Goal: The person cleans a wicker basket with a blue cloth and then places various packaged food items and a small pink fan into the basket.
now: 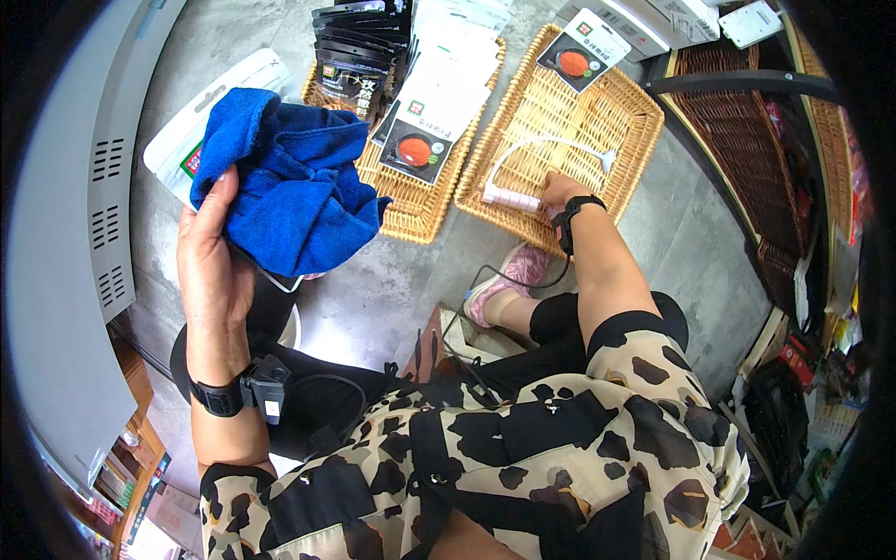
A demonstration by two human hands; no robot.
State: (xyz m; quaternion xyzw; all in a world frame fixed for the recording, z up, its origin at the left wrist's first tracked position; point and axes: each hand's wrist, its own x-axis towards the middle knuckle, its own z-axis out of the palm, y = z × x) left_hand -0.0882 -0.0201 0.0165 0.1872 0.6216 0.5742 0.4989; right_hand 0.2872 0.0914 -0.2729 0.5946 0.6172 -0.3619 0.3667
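My left hand (213, 259) is raised at the left. It grips a crumpled blue cloth (301, 182) together with a white seasoning pouch (168, 157), which shows behind the cloth and is mostly covered. Over the right wicker basket (483, 157), my right hand (563, 189) closes on the ribbed, pale pink grip of a white arched tool (514, 198). The tool's thin curved neck ends in a flared tip; its exact kind is unclear. Across the basket's far rim lies another pouch (581, 56), with a red spice picture.
The left wicker basket (413, 220) holds stacked white pouches (448, 77) and black pouches (350, 66). White boxes (623, 28) stand behind the right basket. A pale cabinet (63, 210) flanks the left, wicker shelving (735, 147) the right. A black cable (483, 269) hangs near my shoe (500, 287).
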